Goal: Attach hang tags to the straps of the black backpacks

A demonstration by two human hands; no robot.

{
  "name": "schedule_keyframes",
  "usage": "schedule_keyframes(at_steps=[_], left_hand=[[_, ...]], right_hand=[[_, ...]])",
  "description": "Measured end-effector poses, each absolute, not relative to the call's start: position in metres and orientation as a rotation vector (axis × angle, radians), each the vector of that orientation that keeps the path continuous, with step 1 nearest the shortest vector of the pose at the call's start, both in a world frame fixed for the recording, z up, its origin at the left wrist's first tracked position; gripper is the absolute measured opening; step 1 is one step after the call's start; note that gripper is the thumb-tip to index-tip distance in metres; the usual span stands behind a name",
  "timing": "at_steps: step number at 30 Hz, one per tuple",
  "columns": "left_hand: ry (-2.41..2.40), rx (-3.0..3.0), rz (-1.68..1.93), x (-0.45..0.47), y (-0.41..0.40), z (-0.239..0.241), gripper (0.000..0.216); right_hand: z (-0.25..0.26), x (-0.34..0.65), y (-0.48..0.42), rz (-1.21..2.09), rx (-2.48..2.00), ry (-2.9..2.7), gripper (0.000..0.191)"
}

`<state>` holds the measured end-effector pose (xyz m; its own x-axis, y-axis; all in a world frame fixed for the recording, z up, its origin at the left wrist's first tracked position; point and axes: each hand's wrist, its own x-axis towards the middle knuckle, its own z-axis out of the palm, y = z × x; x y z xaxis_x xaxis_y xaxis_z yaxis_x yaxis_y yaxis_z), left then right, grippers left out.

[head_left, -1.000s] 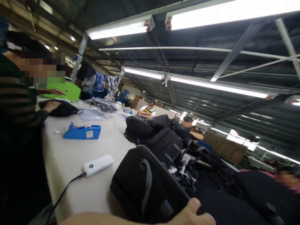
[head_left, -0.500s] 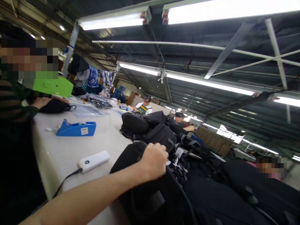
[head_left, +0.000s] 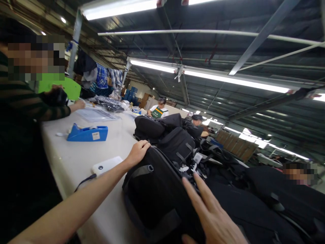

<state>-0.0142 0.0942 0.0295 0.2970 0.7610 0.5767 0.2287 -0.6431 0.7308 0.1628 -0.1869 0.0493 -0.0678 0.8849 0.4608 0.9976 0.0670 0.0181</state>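
A black bag [head_left: 159, 193] is seen at the lower centre of the frame, tilted on the near part of the worktop [head_left: 120, 135], with a grey strap on its visible face. Its top end is gripped by the left hand [head_left: 138, 151], the fingers being curled over the edge. The right hand [head_left: 214, 211], at the lower right, is spread wide with nothing held; whether the bag's right-hand edge is touched by it cannot be told.

The step in hand is judged to be the steadying and positioning of this bag. For a firm two-handed hold, the right fingers would need to be closed on the near edge while the top is held by the left. Care would be called for around the white device [head_left: 103, 166], by which the left forearm is crossed closely, and around the dark bags [head_left: 177, 144] heaped just beyond.
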Motion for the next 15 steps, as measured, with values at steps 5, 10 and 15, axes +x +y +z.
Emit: schedule_keyframes(at_steps=[5, 10, 15], left_hand=[[0.974, 1.907, 1.534, -0.046, 0.053, -0.029, 0.036], [0.397, 2.561, 0.933, -0.079, -0.008, -0.090, 0.038], [0.342, 2.843, 0.639, -0.101, -0.018, -0.105, 0.075]], right_hand=[[0.039, 0.141, -0.164, -0.987, -1.924, -2.204, 0.073], [0.039, 0.144, -0.153, -1.154, -2.112, -1.912, 0.011], [0.035, 0.189, -0.123, -0.460, -2.331, -1.729, 0.026]])
